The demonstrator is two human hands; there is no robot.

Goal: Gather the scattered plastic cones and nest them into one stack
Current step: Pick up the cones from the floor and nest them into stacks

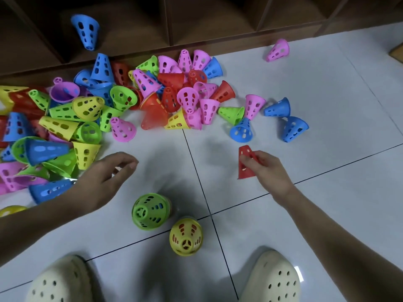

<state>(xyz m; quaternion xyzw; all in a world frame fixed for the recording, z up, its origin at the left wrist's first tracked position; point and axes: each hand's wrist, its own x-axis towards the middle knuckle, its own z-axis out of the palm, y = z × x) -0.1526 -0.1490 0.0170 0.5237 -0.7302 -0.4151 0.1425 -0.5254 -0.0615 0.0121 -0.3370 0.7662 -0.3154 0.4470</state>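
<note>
Red cone (245, 168): held in the right hand (267, 168), narrow end pointing away from the person, wide end toward them, above the white tiled floor (327, 94).
Right-hand fingers (248, 159): curled over the red cone's side, pinching it.
Left hand (104, 173): hovers at the near edge of the cone pile, holding nothing.
Left-hand fingers (128, 159): loosely bent with the tips close together; they touch no cone that can be made out.
Green stack (150, 211): nested cones with a green one on top, standing on the floor between the two forearms, tip toward the camera.
Yellow stack (186, 236): just beside the green stack, nearer the person; a yellow cone over a red one seen through its holes.
Cone pile (91, 110): many pink, blue, green, yellow and red cones heaped across the floor along a wooden shelf unit (196, 18), densest on the left.
Strays: a pink cone (278, 50) well apart at the far right; a blue cone (86, 31) lying inside a shelf compartment.
Feet: two cream perforated clogs (272, 280) at the bottom edge.
</note>
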